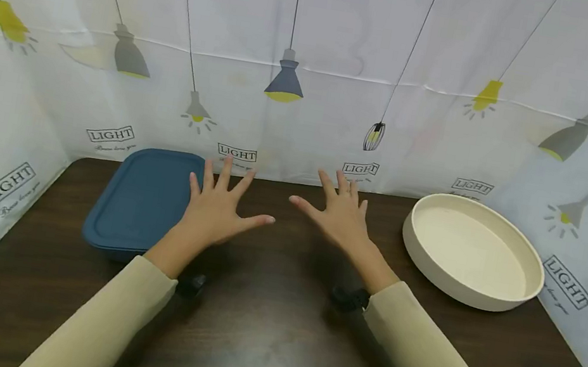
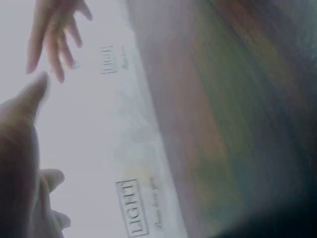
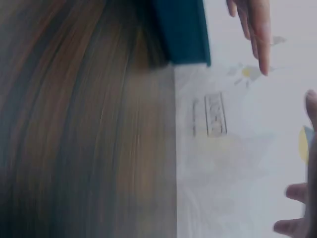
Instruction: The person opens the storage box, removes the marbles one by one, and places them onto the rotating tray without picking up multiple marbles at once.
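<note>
Both hands are held up over the middle of the table with fingers spread, and neither holds anything. My left hand [image 1: 214, 212] overlaps the right edge of a dark blue lidded box [image 1: 149, 202] in the head view. To the right, my right hand [image 1: 342, 220] is spread with its thumb pointing toward the left hand. A round cream tray [image 1: 471, 250] with a raised rim lies further right, apart from that hand. In the right wrist view, a corner of the blue box [image 3: 183, 34] shows beyond the table.
The dark brown wooden table [image 1: 270, 334] ends at a white curtain [image 1: 315, 123] printed with lamps and the word LIGHT. Dark wrist-worn devices sit under both sleeves, the left device [image 1: 191, 285] and the right device [image 1: 349, 299].
</note>
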A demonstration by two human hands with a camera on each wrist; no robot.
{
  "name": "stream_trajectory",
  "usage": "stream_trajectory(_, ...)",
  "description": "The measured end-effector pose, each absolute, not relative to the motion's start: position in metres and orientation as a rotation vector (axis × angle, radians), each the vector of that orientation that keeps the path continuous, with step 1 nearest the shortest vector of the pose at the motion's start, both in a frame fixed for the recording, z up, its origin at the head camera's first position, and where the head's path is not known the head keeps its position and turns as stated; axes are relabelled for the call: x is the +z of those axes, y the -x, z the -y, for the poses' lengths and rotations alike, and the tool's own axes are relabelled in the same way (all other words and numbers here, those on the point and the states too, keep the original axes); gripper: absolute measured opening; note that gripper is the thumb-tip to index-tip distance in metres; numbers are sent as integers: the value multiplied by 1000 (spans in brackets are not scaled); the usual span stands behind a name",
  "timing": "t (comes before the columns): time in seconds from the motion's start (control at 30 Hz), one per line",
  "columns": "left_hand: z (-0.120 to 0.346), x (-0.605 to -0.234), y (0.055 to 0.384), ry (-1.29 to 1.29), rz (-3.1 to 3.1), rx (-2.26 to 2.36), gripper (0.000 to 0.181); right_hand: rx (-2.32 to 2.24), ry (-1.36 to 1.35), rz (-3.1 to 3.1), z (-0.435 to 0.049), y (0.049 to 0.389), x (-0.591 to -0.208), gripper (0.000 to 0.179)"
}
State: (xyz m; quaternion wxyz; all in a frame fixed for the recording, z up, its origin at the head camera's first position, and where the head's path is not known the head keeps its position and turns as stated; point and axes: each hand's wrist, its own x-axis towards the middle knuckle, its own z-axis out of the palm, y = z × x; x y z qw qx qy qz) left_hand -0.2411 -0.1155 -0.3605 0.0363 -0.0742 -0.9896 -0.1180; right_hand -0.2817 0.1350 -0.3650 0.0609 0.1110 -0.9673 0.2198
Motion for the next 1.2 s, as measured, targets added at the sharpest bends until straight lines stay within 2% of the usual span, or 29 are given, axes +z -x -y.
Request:
stream_trajectory(0.13,132,-353,224,249,2965,-514,96,931,-357,2764,-122,272,-361,97)
stream_trajectory(0.3,165,-344,203,254,2832,-658,80,1261,-359,2522,-104,264,-359,74)
stream_trajectory(0.5,209,-336,184,166,2621,-786,65,1464,-376,2361,-80,263,-358,52)
stream_trajectory(0.63,237,-338,179,12,2487,-903,58,1543,-375,2374,-60,264,-358,55)
stream_trajectory(0.8,271,-347,179,-222,2445,-1073,58,1678,-344,2416,-28,261,-364,64)
stream_trajectory(1.07,299,-373,190,-422,2237,-1427,49,1802,-347,2418,17,258,-365,68)
stream_trajectory(1.2,313,-386,190,-421,2128,-1715,51,1947,-342,2382,34,255,-378,72)
